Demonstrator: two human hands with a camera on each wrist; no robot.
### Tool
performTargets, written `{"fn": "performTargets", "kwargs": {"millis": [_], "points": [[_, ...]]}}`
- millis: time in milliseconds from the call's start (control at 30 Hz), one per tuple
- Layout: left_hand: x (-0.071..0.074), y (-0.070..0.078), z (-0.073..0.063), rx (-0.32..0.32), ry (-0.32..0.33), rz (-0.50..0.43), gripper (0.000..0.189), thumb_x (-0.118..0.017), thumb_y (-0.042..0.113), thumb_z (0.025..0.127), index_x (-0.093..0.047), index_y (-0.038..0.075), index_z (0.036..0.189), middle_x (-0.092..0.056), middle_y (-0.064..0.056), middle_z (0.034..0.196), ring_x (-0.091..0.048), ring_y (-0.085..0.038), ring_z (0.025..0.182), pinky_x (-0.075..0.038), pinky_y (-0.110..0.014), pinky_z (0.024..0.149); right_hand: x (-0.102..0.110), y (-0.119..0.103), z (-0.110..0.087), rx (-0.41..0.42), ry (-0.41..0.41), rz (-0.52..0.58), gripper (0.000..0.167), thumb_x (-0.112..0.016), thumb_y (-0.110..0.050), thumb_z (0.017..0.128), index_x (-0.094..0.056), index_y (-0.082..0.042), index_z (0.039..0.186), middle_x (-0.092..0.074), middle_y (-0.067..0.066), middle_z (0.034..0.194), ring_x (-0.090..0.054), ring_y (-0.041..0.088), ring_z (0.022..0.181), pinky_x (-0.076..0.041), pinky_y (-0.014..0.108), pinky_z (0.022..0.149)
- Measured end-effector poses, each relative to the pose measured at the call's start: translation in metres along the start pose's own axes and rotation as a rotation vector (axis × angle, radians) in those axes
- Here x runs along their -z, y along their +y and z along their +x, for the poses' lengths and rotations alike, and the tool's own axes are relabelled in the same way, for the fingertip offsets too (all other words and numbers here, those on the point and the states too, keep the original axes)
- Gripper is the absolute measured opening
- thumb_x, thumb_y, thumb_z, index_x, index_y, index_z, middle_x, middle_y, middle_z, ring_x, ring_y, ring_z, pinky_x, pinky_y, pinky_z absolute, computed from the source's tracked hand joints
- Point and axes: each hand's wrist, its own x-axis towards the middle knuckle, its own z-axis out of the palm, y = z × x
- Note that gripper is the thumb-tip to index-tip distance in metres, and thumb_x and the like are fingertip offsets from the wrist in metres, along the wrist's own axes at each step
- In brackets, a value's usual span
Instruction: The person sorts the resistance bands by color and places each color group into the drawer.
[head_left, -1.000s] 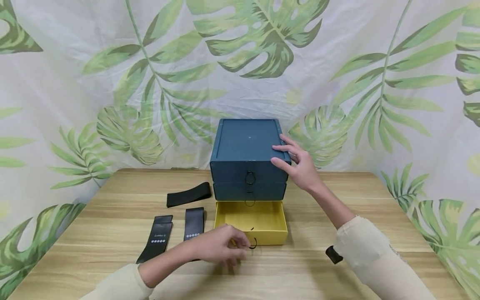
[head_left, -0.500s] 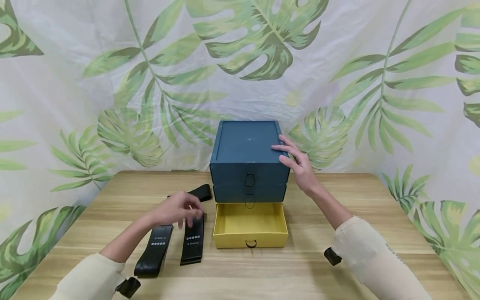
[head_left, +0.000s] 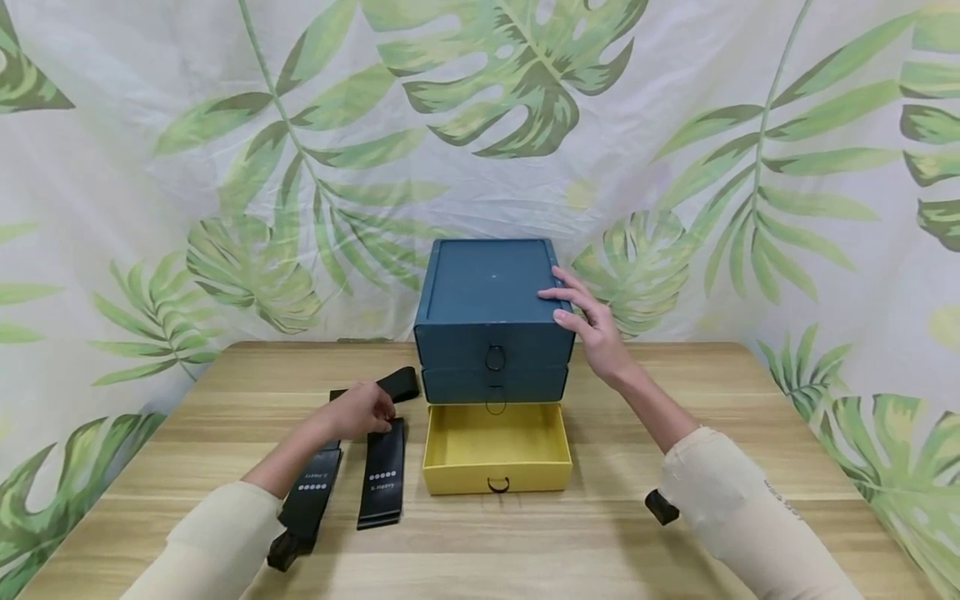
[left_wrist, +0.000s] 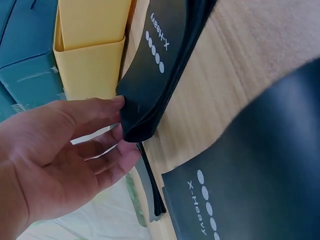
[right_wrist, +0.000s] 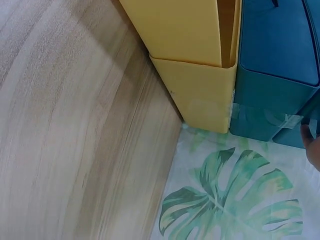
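My left hand (head_left: 360,411) pinches the far end of a flat black resistance band (head_left: 384,475) marked "X-Heavy". In the left wrist view, thumb and fingers meet at the folded end of that band (left_wrist: 160,65). My right hand (head_left: 596,333) rests on the top right edge of a blue drawer box (head_left: 491,283), its fingers spread; only a bit of this hand (right_wrist: 313,150) shows in the right wrist view. Below the blue drawers, a yellow drawer (head_left: 498,477) with a black ring pull is slid out, and nothing is seen inside it.
A second black band (head_left: 311,492) lies to the left, partly covered by my left forearm. Behind my left hand is another black band (head_left: 401,383). A leaf-patterned cloth (head_left: 480,100) hangs behind the wooden table (head_left: 600,533).
My left hand has left the yellow drawer's front, moved left over the bands, and lowered to grip the middle one's far end. My right hand stays on the blue box, its thumb slightly shifted.
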Motion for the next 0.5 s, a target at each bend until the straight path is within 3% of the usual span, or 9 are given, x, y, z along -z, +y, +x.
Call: {"fn": "performTargets", "kwargs": {"millis": [233, 500], "points": [[0.004, -0.001, 0.001, 0.065, -0.074, -0.065, 0.014, -0.079, -0.003, 0.087, -0.07, -0.001, 0.097, -0.066, -0.006, 0.089, -0.059, -0.016, 0.08, -0.053, -0.033, 0.072, 0.001, 0.0, 0.002, -0.006, -0.016, 0.0, 0.039, -0.051, -0.012, 0.102, -0.063, 0.009, 0.132, -0.032, 0.017, 0.166, -0.019, 0.027, 0.158, -0.015, 0.057, 0.125], [0.015, 0.011, -0.006, 0.014, -0.078, -0.114, 0.011, -0.076, -0.005, 0.088, -0.069, -0.002, 0.097, -0.062, -0.004, 0.084, -0.053, -0.014, 0.076, -0.049, -0.031, 0.066, 0.004, 0.001, 0.001, -0.015, -0.021, -0.006, 0.038, -0.051, -0.011, 0.102, -0.063, 0.009, 0.132, -0.033, 0.017, 0.166, -0.019, 0.026, 0.158, -0.016, 0.056, 0.125]]}}
